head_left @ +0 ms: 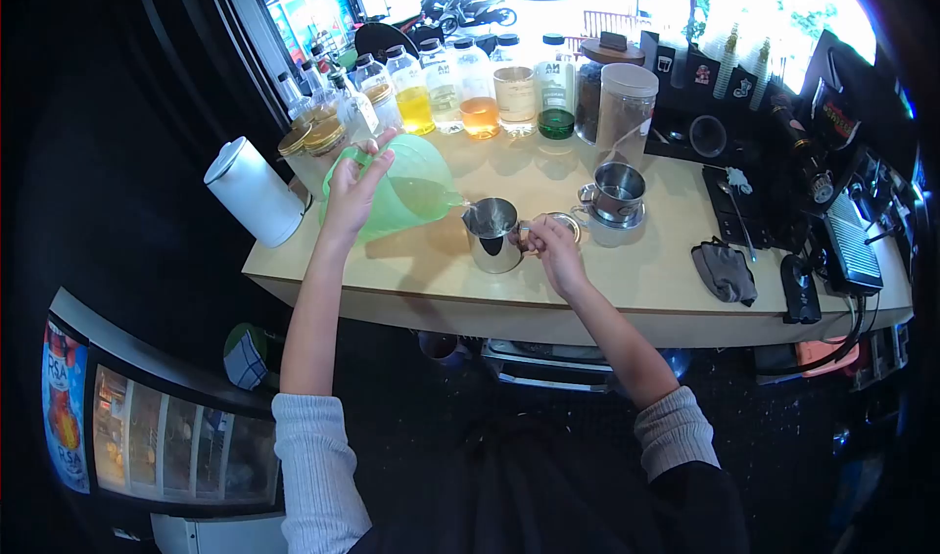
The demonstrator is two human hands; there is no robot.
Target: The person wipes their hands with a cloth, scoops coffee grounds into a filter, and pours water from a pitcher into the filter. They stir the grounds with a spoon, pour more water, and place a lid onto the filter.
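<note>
The left hand [354, 187] grips a tilted green pitcher [416, 187], spout at a steel milk jug [496, 245]. The right hand [553, 247] clasps the jug's handle.

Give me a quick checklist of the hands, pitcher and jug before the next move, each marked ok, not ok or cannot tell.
1. Left hand gripping the green pitcher by its handle: ok.
2. Pitcher tilted, spout at the jug's open mouth: ok.
3. Right hand at the jug's handle side, steadying it: ok, it appears to hold the handle.
4. Metal cup out of the way: ok, it stands apart, to the right of the jug.
5. Water level in the jug: cannot tell, the surface inside is not clear.
</note>
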